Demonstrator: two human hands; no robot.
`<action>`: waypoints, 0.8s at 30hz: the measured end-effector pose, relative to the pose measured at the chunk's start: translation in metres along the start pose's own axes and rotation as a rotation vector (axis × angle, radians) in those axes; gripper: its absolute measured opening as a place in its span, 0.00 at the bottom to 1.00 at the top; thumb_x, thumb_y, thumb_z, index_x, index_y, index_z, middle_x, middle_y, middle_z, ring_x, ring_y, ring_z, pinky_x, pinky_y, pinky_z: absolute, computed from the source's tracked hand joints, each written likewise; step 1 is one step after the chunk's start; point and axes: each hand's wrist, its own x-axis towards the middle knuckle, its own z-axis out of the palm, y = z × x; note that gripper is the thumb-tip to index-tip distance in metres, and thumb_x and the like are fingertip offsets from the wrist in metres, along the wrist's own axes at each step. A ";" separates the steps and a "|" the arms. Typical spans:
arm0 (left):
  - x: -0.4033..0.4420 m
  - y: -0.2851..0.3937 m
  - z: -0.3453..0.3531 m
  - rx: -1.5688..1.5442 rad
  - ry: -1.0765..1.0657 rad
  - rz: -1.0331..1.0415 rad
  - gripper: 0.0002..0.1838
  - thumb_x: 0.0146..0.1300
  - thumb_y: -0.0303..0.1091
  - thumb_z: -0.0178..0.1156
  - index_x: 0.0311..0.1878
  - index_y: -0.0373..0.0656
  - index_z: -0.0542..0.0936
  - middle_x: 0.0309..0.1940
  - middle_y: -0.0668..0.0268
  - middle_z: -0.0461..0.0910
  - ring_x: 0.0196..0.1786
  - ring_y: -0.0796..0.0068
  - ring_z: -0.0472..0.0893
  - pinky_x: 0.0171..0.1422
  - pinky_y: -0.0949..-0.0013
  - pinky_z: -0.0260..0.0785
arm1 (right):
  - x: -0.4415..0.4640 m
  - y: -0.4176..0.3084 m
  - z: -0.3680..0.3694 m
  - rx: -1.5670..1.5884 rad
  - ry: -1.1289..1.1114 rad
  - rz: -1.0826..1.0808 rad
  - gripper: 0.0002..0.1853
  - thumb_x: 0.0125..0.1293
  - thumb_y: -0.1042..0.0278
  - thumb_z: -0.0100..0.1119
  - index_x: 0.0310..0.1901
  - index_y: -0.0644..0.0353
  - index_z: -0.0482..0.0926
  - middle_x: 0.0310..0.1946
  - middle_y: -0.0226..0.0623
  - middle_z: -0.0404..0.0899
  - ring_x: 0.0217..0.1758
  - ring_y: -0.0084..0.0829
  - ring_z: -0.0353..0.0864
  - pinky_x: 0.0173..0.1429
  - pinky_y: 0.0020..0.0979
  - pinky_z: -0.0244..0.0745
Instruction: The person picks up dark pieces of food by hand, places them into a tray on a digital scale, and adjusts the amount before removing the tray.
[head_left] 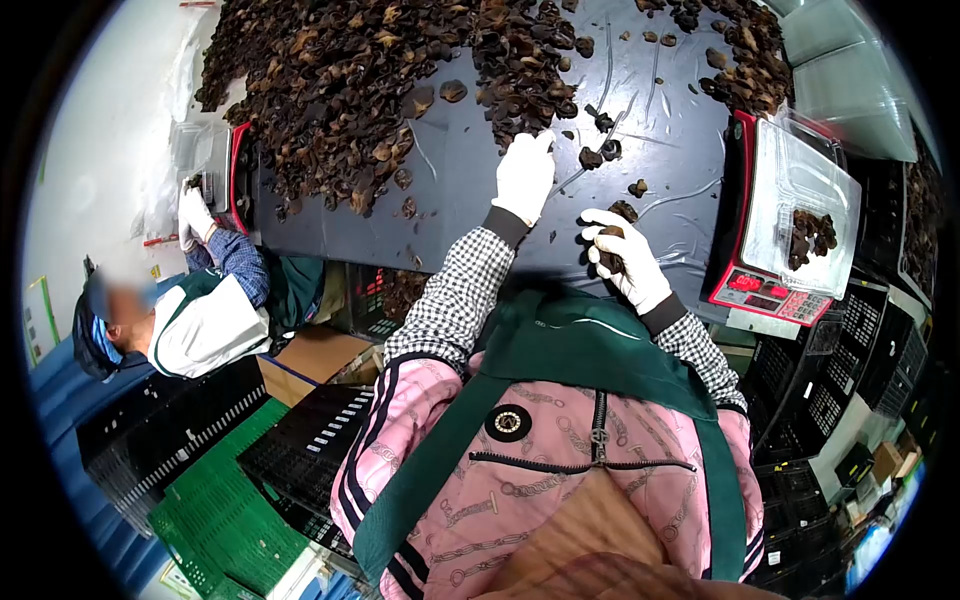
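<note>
My left hand [525, 178], in a white glove, reaches to the lower edge of a heap of dark dried mushroom pieces [520, 90]. Its thumb stands apart from the fingers, which touch the nearest pieces, and nothing shows held in it. Near the table's front edge, my right hand [632, 265], gloved too, has its fingers curled round a brown-black mushroom piece [609, 250]. Another piece [624, 210] shows by its fingertips. Several loose pieces [591, 158] lie on the dark table [670, 150] between and beyond my hands.
To the right stands a red scale [757, 290] bearing a clear plastic box [800, 190] with mushroom pieces inside. A larger mushroom heap [330, 90] covers the table's left part. A co-worker [205, 320] sits at left by another scale [240, 180]. Black crates [165, 430] stand below.
</note>
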 end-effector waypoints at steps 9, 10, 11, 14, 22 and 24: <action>-0.045 0.055 -0.057 -0.608 -0.366 0.267 0.24 0.65 0.34 0.64 0.64 0.44 0.79 0.52 0.55 0.82 0.45 0.60 0.83 0.53 0.66 0.76 | 0.002 -0.004 -0.003 0.146 -0.001 -0.048 0.24 0.70 0.73 0.59 0.67 0.60 0.71 0.42 0.34 0.80 0.33 0.23 0.82 0.29 0.21 0.73; -0.042 0.052 -0.067 -0.577 -0.398 0.193 0.22 0.65 0.34 0.64 0.63 0.43 0.80 0.51 0.55 0.84 0.45 0.63 0.85 0.54 0.67 0.77 | -0.002 -0.006 -0.007 0.121 0.024 -0.027 0.22 0.70 0.72 0.59 0.64 0.61 0.73 0.41 0.33 0.80 0.33 0.23 0.81 0.29 0.21 0.73; -0.037 0.046 -0.072 -0.564 -0.364 0.078 0.18 0.66 0.33 0.63 0.59 0.42 0.83 0.48 0.57 0.86 0.46 0.66 0.85 0.54 0.68 0.77 | -0.005 -0.007 -0.010 0.096 0.049 -0.004 0.20 0.70 0.71 0.60 0.62 0.62 0.75 0.40 0.33 0.80 0.33 0.23 0.81 0.29 0.21 0.73; -0.032 0.004 -0.060 -0.464 -0.057 -0.062 0.14 0.66 0.31 0.63 0.53 0.41 0.85 0.46 0.58 0.87 0.46 0.69 0.86 0.54 0.69 0.77 | -0.016 -0.008 -0.014 0.093 0.113 -0.008 0.14 0.71 0.66 0.60 0.54 0.62 0.78 0.39 0.32 0.80 0.30 0.22 0.79 0.28 0.21 0.71; -0.055 0.038 -0.055 -1.218 -0.582 -0.275 0.13 0.73 0.30 0.55 0.55 0.35 0.83 0.39 0.66 0.86 0.36 0.83 0.81 0.41 0.78 0.75 | -0.036 -0.012 -0.006 -0.123 0.009 -0.009 0.24 0.71 0.71 0.58 0.68 0.62 0.71 0.34 0.31 0.75 0.27 0.21 0.77 0.24 0.20 0.69; -0.067 0.057 -0.035 -0.672 -0.289 0.405 0.15 0.73 0.29 0.54 0.57 0.35 0.82 0.37 0.67 0.85 0.34 0.85 0.80 0.38 0.80 0.73 | -0.040 -0.011 0.001 -0.142 -0.008 0.006 0.20 0.71 0.70 0.58 0.63 0.64 0.74 0.33 0.33 0.76 0.26 0.22 0.77 0.23 0.21 0.68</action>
